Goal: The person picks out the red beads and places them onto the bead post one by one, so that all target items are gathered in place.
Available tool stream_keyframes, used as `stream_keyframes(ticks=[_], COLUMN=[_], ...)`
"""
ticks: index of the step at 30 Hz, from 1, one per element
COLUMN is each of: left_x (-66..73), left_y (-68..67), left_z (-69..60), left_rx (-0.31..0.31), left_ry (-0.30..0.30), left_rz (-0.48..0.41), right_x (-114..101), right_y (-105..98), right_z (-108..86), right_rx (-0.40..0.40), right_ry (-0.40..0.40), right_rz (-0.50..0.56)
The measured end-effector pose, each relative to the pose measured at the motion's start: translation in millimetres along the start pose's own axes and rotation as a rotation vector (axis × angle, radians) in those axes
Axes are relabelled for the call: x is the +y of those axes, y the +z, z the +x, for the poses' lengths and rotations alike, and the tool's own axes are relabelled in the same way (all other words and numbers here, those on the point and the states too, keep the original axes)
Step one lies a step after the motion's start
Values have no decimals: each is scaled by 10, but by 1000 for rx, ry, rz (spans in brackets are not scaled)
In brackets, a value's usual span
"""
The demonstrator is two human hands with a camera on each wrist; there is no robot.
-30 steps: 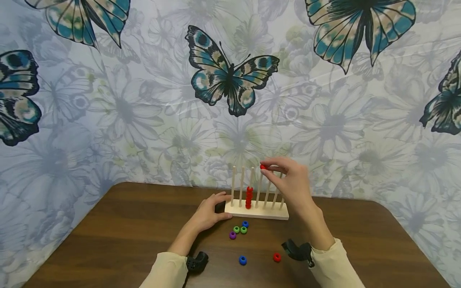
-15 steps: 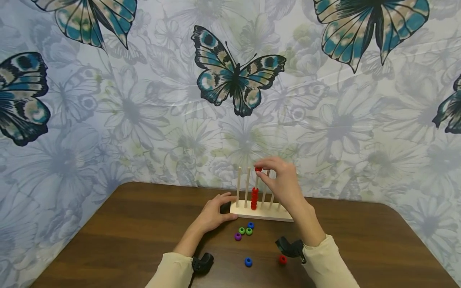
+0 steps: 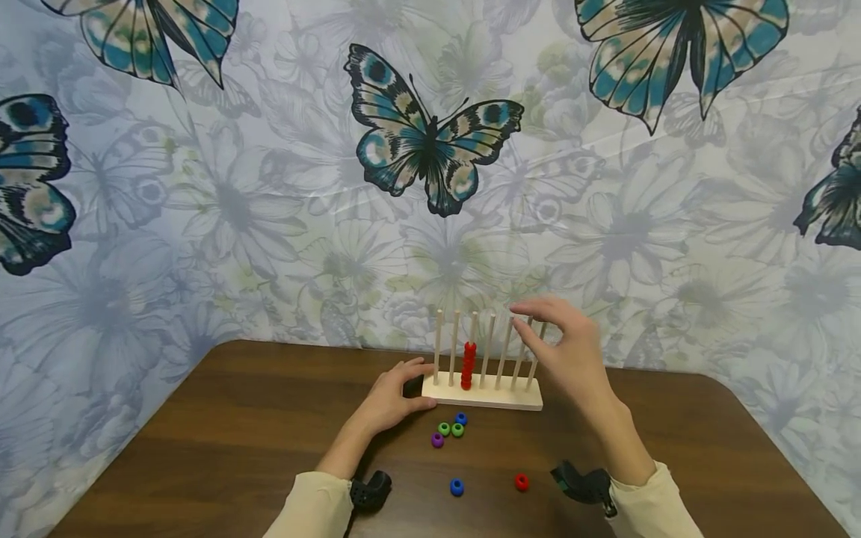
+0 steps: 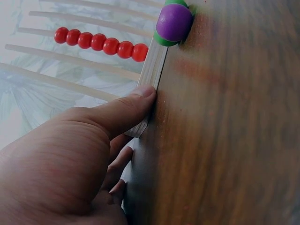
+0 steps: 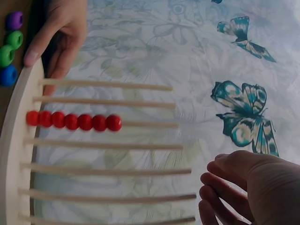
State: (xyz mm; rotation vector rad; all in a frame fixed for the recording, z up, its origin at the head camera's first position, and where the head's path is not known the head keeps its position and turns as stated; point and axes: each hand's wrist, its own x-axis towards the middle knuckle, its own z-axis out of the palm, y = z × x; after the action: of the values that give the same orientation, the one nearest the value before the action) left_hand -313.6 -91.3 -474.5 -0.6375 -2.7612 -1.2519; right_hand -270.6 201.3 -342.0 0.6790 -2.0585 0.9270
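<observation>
A pale wooden peg stand (image 3: pixel 482 397) with several upright rods stands on the table. A stack of several red beads (image 3: pixel 468 366) fills the lower part of its third rod from the left. My left hand (image 3: pixel 386 402) grips the stand's left end, its thumb (image 4: pixel 126 105) on the front edge of the base and the other fingers around the end. To the right of the stack, my right hand (image 3: pixel 572 347) is raised by the tops of the right-hand rods. Its thumb and fingers are apart with nothing between them, as the right wrist view also shows.
In front of the stand lie a purple bead (image 3: pixel 437 441), two green beads (image 3: pixel 444 429) and a blue bead (image 3: pixel 460 419). Closer to me are another blue bead (image 3: pixel 457 487) and a loose red bead (image 3: pixel 521 482). A butterfly-patterned cloth (image 3: pixel 269 224) hangs behind the table (image 3: pixel 222 448).
The red bead my right hand pinched went onto the third rod and was let go, so the stack is one taller. My right hand then moved away to the right. My left hand stayed put.
</observation>
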Motion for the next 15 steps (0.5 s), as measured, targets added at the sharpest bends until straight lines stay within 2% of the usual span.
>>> stream_keyframes(ticks=[7,15], left_x=[-9,5], left_y=[23,23], left_z=[-1,19], left_rx=[1,11], left_ry=[-10,-11], left_rz=[6,8], right_x=[122,246], right_y=[-224,-267], right_z=[-267,-629], right_rx=[-51,-260], right_ry=[102,133], right_rz=[7,54])
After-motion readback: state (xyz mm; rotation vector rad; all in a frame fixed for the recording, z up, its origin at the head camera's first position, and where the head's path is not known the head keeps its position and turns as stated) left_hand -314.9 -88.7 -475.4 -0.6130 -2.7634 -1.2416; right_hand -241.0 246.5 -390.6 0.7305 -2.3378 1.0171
